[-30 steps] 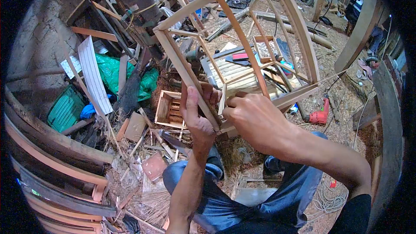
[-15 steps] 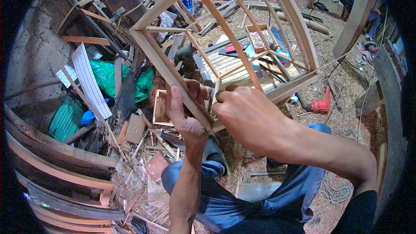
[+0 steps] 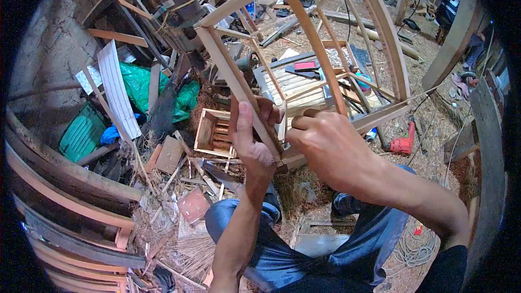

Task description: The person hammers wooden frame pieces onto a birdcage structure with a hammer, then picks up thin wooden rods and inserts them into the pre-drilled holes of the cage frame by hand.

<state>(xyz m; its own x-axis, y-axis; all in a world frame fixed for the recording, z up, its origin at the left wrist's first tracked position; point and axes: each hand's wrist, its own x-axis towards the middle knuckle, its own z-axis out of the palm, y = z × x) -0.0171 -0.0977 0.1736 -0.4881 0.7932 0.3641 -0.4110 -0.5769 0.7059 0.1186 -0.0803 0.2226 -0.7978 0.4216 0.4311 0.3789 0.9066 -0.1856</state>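
A curved wooden frame made of pale rails and slats stands tilted before me. My left hand is wrapped around its left rail close to the bottom corner, thumb on the near side and fingers behind. My right hand is closed just inside that same corner, its knuckles toward me. Its fingertips are hidden, so whatever they pinch does not show. A reddish-brown slat runs down the frame beyond my right hand.
On the floor to the right lies a red power drill. A small wooden crate is left of my left hand. Behind the frame is a slatted board with tools. Wood shavings, offcuts and a coil of cord surround my legs.
The frame and both hands have shifted to the right in view, and the crate's inside shows more. Both hands keep the same places on the frame.
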